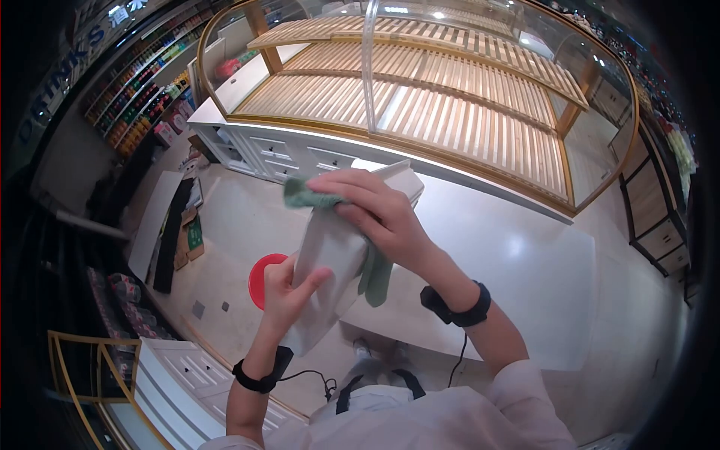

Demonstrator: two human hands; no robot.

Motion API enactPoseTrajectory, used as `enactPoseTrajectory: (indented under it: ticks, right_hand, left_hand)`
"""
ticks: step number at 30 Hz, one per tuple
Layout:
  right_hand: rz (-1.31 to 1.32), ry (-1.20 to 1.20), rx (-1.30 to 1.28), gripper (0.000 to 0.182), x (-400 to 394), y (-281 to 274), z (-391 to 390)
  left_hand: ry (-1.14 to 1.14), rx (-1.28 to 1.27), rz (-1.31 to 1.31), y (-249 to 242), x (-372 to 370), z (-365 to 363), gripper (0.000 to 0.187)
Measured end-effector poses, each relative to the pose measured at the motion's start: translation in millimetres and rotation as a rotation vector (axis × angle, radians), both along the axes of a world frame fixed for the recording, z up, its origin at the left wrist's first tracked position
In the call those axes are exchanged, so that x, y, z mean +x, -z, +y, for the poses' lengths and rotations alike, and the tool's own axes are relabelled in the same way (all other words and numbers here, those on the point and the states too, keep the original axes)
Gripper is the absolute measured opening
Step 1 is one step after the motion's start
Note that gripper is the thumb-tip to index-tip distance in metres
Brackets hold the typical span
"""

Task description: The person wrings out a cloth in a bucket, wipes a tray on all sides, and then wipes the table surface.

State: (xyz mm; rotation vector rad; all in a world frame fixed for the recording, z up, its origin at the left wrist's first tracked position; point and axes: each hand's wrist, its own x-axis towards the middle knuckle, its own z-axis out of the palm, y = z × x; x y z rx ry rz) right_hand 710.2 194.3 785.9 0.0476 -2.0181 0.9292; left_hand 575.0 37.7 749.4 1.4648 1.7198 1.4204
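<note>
A long white box [326, 247], shaped like a drawer, is held up at a slant in front of my body. My left hand [289, 292] grips its left side, with the thumb lying across the white face and the fingers hidden behind the edge. Over the upper end, my right hand [379, 214] is closed on a green cloth [304, 195] that is pressed along the box's top edge. A loose tail of the cloth hangs down beside the box, below my right palm.
A glass display case with slatted wooden shelves [465, 116] stands ahead on a white cabinet [300, 154] with drawers. A red basin [264, 281] sits on the floor behind my left hand. Flattened cardboard [191, 244] lies at left. A gold-framed case [94, 375] is at lower left.
</note>
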Motion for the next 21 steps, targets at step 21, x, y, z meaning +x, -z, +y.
enactPoseTrajectory:
  ticks: [21]
  right_hand:
    - [-0.225, -0.079, -0.33, 0.021, -17.2, 12.0, 25.9]
  left_hand:
    - [-0.024, -0.025, -0.167, 18.0, -2.1, -6.2, 0.034]
